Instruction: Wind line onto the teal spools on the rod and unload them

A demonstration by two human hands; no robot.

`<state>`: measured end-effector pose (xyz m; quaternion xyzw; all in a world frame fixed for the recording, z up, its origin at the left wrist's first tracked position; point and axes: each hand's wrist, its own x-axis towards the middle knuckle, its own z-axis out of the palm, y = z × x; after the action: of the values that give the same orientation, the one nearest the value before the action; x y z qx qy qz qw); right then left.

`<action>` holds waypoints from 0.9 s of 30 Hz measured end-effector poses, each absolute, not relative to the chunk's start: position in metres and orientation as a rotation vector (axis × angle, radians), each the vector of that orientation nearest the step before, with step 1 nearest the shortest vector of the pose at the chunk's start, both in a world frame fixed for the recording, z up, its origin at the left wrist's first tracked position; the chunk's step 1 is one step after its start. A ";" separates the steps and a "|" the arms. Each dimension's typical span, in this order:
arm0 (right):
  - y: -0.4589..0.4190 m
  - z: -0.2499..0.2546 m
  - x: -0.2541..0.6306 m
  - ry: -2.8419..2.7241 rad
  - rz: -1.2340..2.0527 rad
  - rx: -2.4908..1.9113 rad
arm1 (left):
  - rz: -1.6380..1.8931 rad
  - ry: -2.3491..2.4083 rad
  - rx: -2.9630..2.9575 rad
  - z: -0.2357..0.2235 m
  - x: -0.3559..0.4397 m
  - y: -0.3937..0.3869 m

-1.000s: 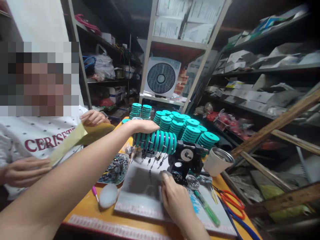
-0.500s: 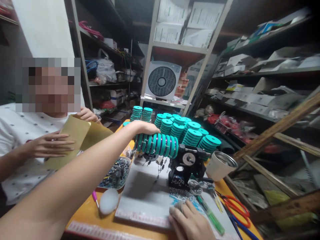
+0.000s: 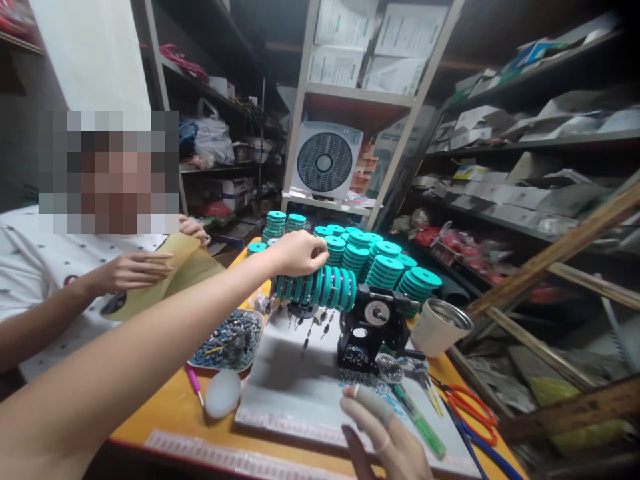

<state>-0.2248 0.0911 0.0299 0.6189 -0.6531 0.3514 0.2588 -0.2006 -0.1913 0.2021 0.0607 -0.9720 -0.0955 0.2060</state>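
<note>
A row of teal spools (image 3: 320, 288) sits sideways on a black winding device (image 3: 360, 330). Small dark pieces of tackle (image 3: 307, 340) dangle beneath the row. My left hand (image 3: 300, 253) is over the top of the spools, fingers curled in and thumb against a fingertip; whatever they pinch is too small or hidden. Low in the view, my right hand (image 3: 387, 433) hovers by the front of the grey board (image 3: 290, 393), fingers apart and holding nothing. One of its fingers is wrapped in tape. Tiny beads (image 3: 370, 379) lie scattered near the device's base.
Behind stand stacks of teal spools (image 3: 385, 270). To the left are a tray of small parts (image 3: 233, 340), a white disc (image 3: 223, 393) and a purple-handled tool (image 3: 193, 380). At right are a cup (image 3: 443, 327), orange-handled scissors (image 3: 473, 410) and a green tube (image 3: 425, 427). A co-worker holds brown paper (image 3: 170, 267).
My left hand has risen off the spools and curled its fingers. My right hand has lifted from the board and spread its fingers. The co-worker's paper has shifted right.
</note>
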 end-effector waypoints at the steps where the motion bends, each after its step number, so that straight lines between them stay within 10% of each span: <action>1: 0.086 0.040 -0.224 -1.788 1.001 1.652 | -0.229 -2.693 0.160 0.202 -0.200 -0.190; 11: -0.010 0.137 -0.248 -1.652 0.904 1.569 | -0.394 -2.749 0.169 0.201 -0.221 -0.210; 27: -0.042 0.153 -0.246 -1.585 0.858 1.608 | -1.182 -2.734 0.324 0.193 -0.232 -0.231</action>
<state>-0.2463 -0.0419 0.1529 0.6223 -0.6134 0.3321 0.3553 -0.2325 -0.2307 0.1931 0.1080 -0.9101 -0.3935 0.0727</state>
